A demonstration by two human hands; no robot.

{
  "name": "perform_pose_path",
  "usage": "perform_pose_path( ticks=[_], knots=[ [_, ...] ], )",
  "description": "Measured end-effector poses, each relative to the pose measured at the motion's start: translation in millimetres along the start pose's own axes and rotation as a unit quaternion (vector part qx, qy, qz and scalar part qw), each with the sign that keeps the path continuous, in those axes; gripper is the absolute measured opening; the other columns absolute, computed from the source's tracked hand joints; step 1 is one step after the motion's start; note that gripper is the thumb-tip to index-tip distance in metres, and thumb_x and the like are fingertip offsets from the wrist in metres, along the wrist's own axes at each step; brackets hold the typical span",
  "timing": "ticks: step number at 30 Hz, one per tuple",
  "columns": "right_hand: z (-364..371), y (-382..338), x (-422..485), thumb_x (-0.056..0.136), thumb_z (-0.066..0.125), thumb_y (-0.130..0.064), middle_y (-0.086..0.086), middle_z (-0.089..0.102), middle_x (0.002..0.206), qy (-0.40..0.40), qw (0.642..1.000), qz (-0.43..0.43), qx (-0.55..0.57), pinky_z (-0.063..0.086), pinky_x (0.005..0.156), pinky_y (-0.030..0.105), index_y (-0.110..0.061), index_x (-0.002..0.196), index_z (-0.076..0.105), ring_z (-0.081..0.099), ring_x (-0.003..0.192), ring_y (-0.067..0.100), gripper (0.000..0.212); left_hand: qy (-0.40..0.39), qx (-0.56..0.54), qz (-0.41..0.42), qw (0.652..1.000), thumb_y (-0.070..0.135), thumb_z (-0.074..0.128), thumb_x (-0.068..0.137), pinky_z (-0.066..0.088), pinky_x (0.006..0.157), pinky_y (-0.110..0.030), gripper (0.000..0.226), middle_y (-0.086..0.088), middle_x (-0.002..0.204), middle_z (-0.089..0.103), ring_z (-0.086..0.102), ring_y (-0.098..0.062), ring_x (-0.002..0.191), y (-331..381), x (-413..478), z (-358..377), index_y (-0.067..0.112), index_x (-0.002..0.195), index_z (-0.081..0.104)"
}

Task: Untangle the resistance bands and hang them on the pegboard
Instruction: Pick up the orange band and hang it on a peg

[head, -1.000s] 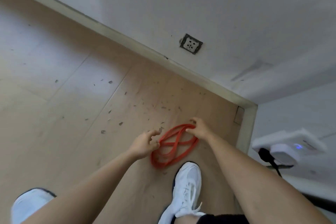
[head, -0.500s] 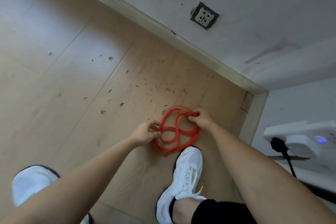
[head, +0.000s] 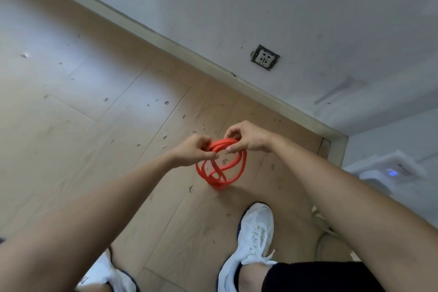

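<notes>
Two hands, left [head: 192, 153] beside right [head: 247, 138], pinching the tangled resistance bands [head: 218, 181]

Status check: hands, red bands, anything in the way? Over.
Left hand and right hand both pinch the red bands at the top. Bands tangled, loops hanging down. No pegboard in view.
</notes>
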State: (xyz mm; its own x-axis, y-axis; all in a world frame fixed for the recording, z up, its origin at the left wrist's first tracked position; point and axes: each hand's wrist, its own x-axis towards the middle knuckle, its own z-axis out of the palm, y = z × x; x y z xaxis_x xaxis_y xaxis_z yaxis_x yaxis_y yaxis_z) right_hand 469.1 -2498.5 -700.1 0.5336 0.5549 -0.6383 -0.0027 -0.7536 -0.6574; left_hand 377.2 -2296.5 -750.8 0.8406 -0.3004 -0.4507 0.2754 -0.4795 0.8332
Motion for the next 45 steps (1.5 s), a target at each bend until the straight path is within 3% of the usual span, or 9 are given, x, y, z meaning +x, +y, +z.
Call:
perform_pose_path(
  ticks=[2, 6, 10, 16, 21, 24, 31, 36, 45],
  knots=[
    [1, -6, -7, 0.076, 0.085, -0.003, 0.005, 0.075, 0.091, 0.010, 1.000, -0.006, -0.015, 0.058, 0.073, 0.026, -0.011, 0.098, 0.071, 0.070, 0.076, 0.011, 0.027, 0.010, -0.012, 0.007, 1.000, 0.023, 0.078, 0.086, 0.057, 0.080, -0.047, 0.019, -0.017, 0.088, 0.073, 0.071, -0.020, 0.076, 9, -12, -11, 0.009, 0.096, 0.070],
    [10, -16, -21, 0.075, 0.085, -0.005, -0.007, 0.066, 0.078, 0.011, 0.997, -0.016, -0.070, 0.047, 0.069, 0.019, -0.016, 0.090, 0.070, 0.059, 0.068, 0.004, 0.023, 0.020, -0.011, 0.042, 0.999, 0.018, 0.073, 0.092, 0.061, 0.072, -0.033, 0.018, -0.016, 0.086, 0.072, 0.074, -0.024, 0.077, 52, -41, -35, 0.001, 0.098, 0.067],
    [11, -27, -43, 0.082, 0.080, -0.005, -0.007, 0.068, 0.081, 0.050, 0.997, -0.026, -0.044, 0.048, 0.079, 0.023, -0.017, 0.084, 0.069, 0.064, 0.075, 0.004, 0.017, 0.031, -0.007, 0.081, 0.996, 0.021, 0.070, 0.096, 0.055, 0.068, -0.020, 0.015, -0.006, 0.082, 0.065, 0.066, -0.011, 0.070, 95, -76, -66, 0.006, 0.098, 0.068],
    [-14, -62, -90, 0.084, 0.079, -0.008, 0.002, 0.074, 0.088, 0.120, 0.988, -0.096, 0.017, 0.054, 0.088, 0.030, -0.014, 0.092, 0.075, 0.069, 0.086, 0.014, 0.011, 0.071, 0.034, 0.091, 0.993, 0.021, 0.067, 0.096, 0.061, 0.080, -0.031, 0.014, -0.009, 0.093, 0.072, 0.072, -0.018, 0.081, 129, -121, -110, 0.010, 0.105, 0.070],
    [-32, -100, -145, 0.087, 0.078, -0.009, 0.001, 0.071, 0.081, 0.167, 0.972, -0.165, 0.021, 0.051, 0.075, 0.021, -0.007, 0.096, 0.076, 0.066, 0.077, 0.009, 0.010, 0.034, 0.194, 0.080, 0.977, 0.019, 0.067, 0.097, 0.060, 0.091, -0.043, 0.009, 0.000, 0.096, 0.075, 0.074, -0.017, 0.090, 138, -146, -129, 0.021, 0.105, 0.071],
    [-41, -129, -182, 0.090, 0.075, -0.010, 0.009, 0.074, 0.086, 0.192, 0.958, -0.214, 0.024, 0.057, 0.080, 0.023, -0.006, 0.100, 0.074, 0.072, 0.083, 0.017, 0.011, 0.036, 0.231, 0.102, 0.967, 0.017, 0.063, 0.099, 0.058, 0.095, -0.045, 0.015, 0.003, 0.100, 0.074, 0.072, -0.016, 0.095, 156, -162, -126, 0.024, 0.109, 0.072],
    [-63, -189, -250, 0.093, 0.072, -0.018, 0.018, 0.073, 0.094, 0.259, 0.926, -0.274, -0.006, 0.060, 0.080, 0.035, -0.007, 0.106, 0.072, 0.072, 0.086, 0.029, 0.017, 0.116, 0.067, 0.167, 0.977, 0.006, 0.064, 0.098, 0.050, 0.109, -0.041, 0.037, 0.006, 0.126, 0.069, 0.064, -0.009, 0.120, 210, -184, -101, 0.020, 0.132, 0.063],
    [-74, -217, -287, 0.094, 0.071, -0.022, 0.010, 0.074, 0.093, 0.279, 0.914, -0.286, -0.064, 0.058, 0.077, 0.029, -0.012, 0.107, 0.073, 0.068, 0.080, 0.013, 0.017, 0.140, -0.022, 0.250, 0.958, 0.024, 0.076, 0.086, 0.053, 0.104, -0.038, 0.048, 0.001, 0.123, 0.072, 0.067, -0.013, 0.117, 254, -195, -84, 0.018, 0.132, 0.064],
    [-125, -263, -338, 0.094, 0.071, -0.024, 0.013, 0.073, 0.097, 0.344, 0.883, -0.305, -0.097, 0.059, 0.082, 0.035, -0.012, 0.110, 0.072, 0.070, 0.091, 0.026, 0.021, 0.219, -0.071, 0.313, 0.921, 0.022, 0.074, 0.092, 0.057, 0.093, -0.031, 0.018, -0.004, 0.101, 0.078, 0.074, -0.016, 0.099, 338, -198, -91, 0.018, 0.109, 0.071]
  ],
)
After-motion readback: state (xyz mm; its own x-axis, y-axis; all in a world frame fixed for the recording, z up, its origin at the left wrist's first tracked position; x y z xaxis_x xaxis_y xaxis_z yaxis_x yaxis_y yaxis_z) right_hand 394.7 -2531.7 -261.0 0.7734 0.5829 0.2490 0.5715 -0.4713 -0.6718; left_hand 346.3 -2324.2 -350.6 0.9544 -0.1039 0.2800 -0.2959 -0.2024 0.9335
